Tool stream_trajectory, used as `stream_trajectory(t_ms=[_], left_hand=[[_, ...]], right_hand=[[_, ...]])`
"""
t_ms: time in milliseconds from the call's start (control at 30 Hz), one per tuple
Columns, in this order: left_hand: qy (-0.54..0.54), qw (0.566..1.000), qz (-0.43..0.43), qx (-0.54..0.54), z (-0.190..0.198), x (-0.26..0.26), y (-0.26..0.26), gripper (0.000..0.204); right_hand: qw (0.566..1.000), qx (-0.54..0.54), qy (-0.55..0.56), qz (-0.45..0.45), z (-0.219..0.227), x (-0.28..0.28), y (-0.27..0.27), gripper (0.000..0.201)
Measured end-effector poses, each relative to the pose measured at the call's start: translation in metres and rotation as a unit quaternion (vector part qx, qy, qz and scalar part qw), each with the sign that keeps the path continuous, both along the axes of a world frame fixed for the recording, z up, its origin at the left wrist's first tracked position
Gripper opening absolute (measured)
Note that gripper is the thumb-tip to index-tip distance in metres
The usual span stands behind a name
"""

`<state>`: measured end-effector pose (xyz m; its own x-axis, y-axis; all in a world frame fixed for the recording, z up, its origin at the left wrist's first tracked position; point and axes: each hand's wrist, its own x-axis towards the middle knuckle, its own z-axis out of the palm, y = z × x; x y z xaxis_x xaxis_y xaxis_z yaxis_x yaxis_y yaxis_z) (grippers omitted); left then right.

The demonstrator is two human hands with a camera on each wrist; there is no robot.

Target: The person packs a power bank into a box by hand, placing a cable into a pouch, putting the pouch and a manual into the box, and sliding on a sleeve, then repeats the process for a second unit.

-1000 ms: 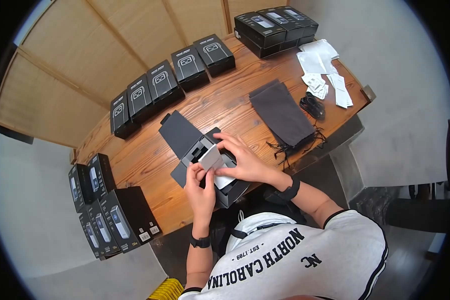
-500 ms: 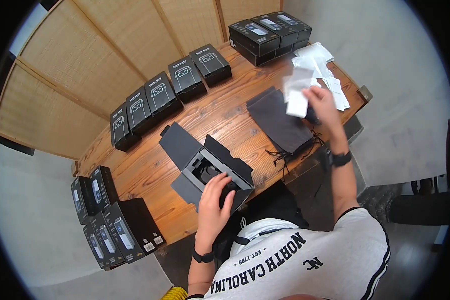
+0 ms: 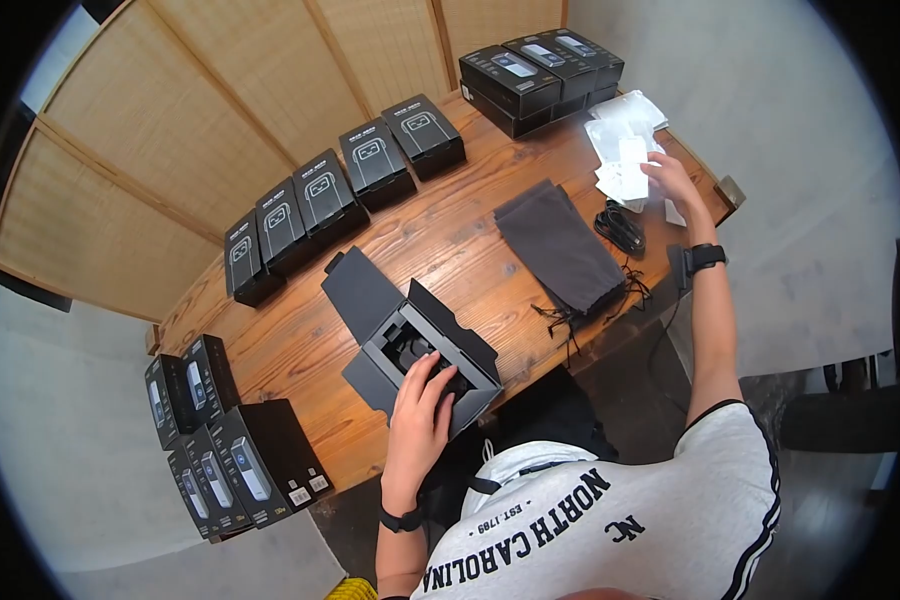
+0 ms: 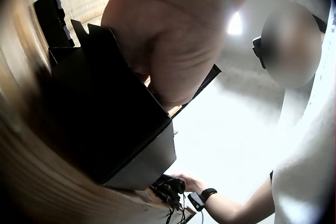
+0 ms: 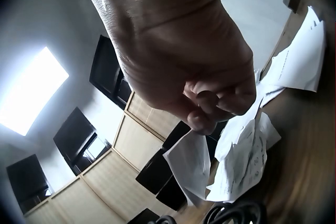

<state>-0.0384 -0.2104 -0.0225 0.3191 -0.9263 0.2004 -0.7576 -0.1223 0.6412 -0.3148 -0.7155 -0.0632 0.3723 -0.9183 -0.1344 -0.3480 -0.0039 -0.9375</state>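
Note:
My left hand [image 3: 417, 425] rests at the near end of an open black box [image 3: 378, 352], its loosely bent fingers over the inside, where dark contents lie. In the left wrist view, the box wall [image 4: 105, 113] hides the fingertips of my left hand [image 4: 168, 40]. At the table's right side, my right hand [image 3: 678, 185] pinches a white card [image 3: 632, 160] over a pile of white papers. The right wrist view shows my right hand [image 5: 184, 61] with curled fingers at the top edge of the card [image 5: 190, 163], beside the papers [image 5: 244, 161].
Dark cloth pouches [image 3: 560, 245] with cords lie left of a coiled black cable [image 3: 620, 228]. Several closed black boxes [image 3: 320, 192] line the far edge; more are stacked at the back right [image 3: 540, 75] and near left [image 3: 260, 465]. Clear plastic bags [image 3: 640, 108] lie behind the papers.
My right hand has carried white papers from over the black box to the pile at the right. My left hand has let go of them and come down onto the box.

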Motion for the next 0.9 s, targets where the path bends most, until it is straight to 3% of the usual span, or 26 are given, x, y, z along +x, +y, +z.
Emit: stream_trajectory(t_ms=[33,100,133,200,300,333,367,433,500,533,567,600,633,667,733,800,833,900], left_hand=[[-0.004,1.0,0.0,0.001,0.0,0.001,0.001,0.036],[0.001,1.0,0.002,0.003,0.001,0.002,0.001,0.036],[0.004,1.0,0.005,0.004,0.002,0.003,0.001,0.037],[0.004,1.0,0.003,0.008,0.001,0.005,0.002,0.037],[-0.003,1.0,0.008,0.002,-0.005,0.008,0.004,0.037],[-0.001,1.0,0.009,0.004,-0.006,0.01,0.004,0.037],[-0.034,0.999,0.006,0.006,-0.006,0.012,0.004,0.036],[-0.053,0.998,0.013,0.007,-0.007,0.013,0.005,0.035],[-0.053,0.998,0.021,-0.005,-0.005,0.013,0.006,0.035],[-0.053,0.998,0.029,-0.012,-0.005,0.013,0.006,0.035],[-0.061,0.997,0.042,-0.017,-0.006,0.014,0.007,0.035],[-0.069,0.996,0.053,-0.022,-0.007,0.015,0.008,0.036],[-0.086,0.994,0.069,-0.019,-0.007,0.017,0.01,0.035],[-0.088,0.989,0.115,-0.014,-0.005,0.018,0.01,0.034],[-0.114,0.987,0.113,0.002,-0.004,0.021,0.009,0.034],[-0.13,0.985,0.112,0.021,-0.002,0.022,0.008,0.031],[-0.127,0.986,0.107,0.031,0.0,0.024,0.006,0.032],[-0.124,0.986,0.104,0.041,0.005,0.023,0.003,0.033]], right_hand=[[0.996,0.062,-0.056,-0.007,0.005,-0.004,0.005,0.015],[0.992,0.076,-0.099,-0.026,-0.001,-0.021,0.001,0.011],[0.985,0.089,-0.143,-0.042,-0.004,-0.033,-0.003,0.018],[0.985,0.086,-0.122,-0.085,-0.006,-0.052,-0.009,0.028],[0.986,0.056,0.065,-0.14,-0.015,-0.084,-0.029,0.033],[0.986,0.056,0.068,-0.139,-0.025,-0.095,-0.037,0.033],[0.979,-0.041,0.148,-0.133,-0.037,-0.102,-0.043,0.028],[0.939,-0.18,0.276,-0.095,-0.068,-0.118,-0.072,0.031],[0.851,-0.325,0.374,-0.173,-0.053,-0.098,-0.047,0.05],[0.835,-0.31,0.392,-0.228,-0.038,-0.076,-0.03,0.057],[0.888,-0.302,0.303,-0.17,-0.022,-0.063,-0.009,0.05],[0.913,-0.327,0.202,-0.133,-0.022,-0.049,0.001,0.045],[0.919,-0.337,0.182,-0.09,0.001,-0.019,0.036,0.039],[0.936,-0.336,0.101,0.032,0.011,0.025,0.079,0.034],[0.951,-0.278,0.036,0.128,0.057,0.083,0.178,0.025],[0.884,-0.381,-0.019,0.271,0.081,0.119,0.233,0.022],[0.879,-0.356,-0.026,0.316,0.082,0.13,0.253,0.023],[0.829,-0.411,-0.02,0.377,0.078,0.148,0.285,0.019]])
